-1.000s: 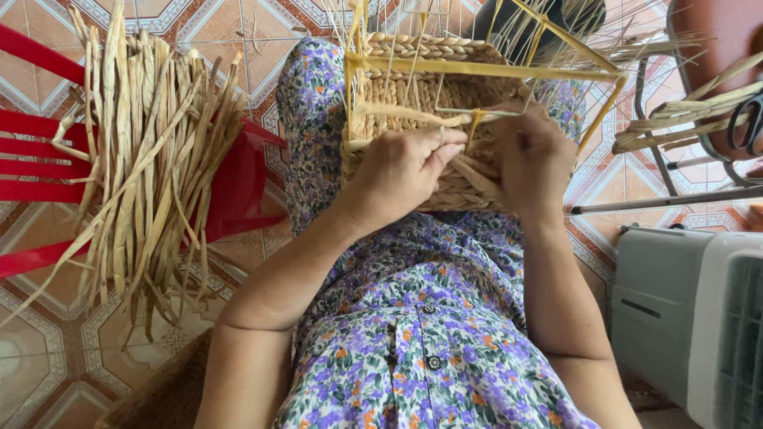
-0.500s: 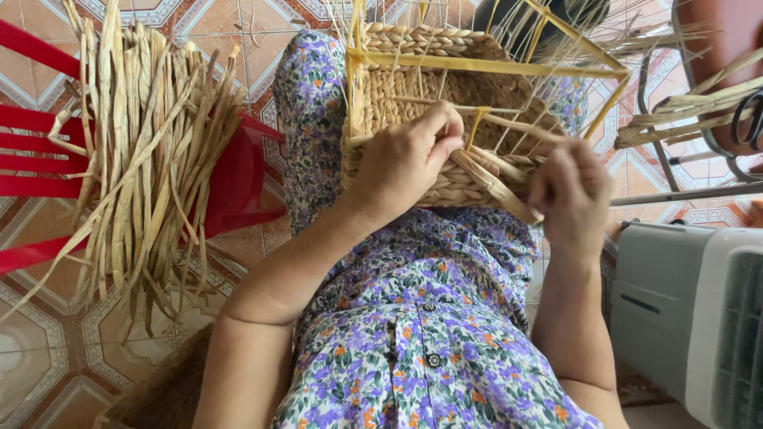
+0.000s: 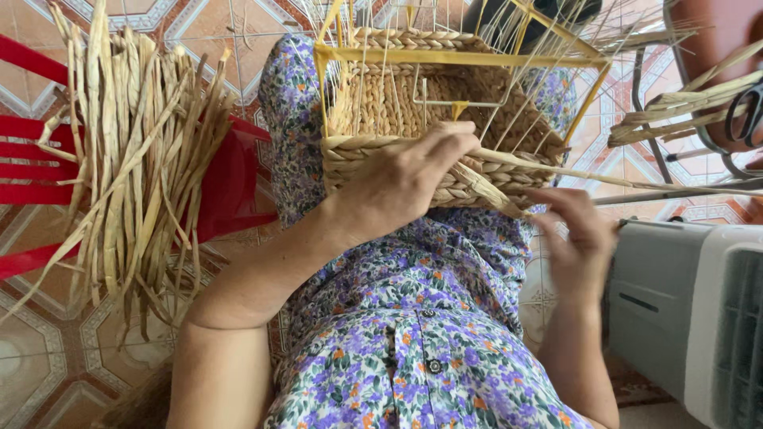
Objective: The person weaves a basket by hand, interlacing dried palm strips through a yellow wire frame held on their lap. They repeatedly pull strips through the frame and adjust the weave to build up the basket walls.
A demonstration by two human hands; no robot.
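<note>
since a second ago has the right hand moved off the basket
Yes. The right hand has drawn out to the right, away from the woven basket toward the grey appliance, pulling a strand; the left hand stays on the weave.

Single head camera, looking steeply down, close over lap, hands, woven basket (image 3: pixel 445 119); no second view.
</note>
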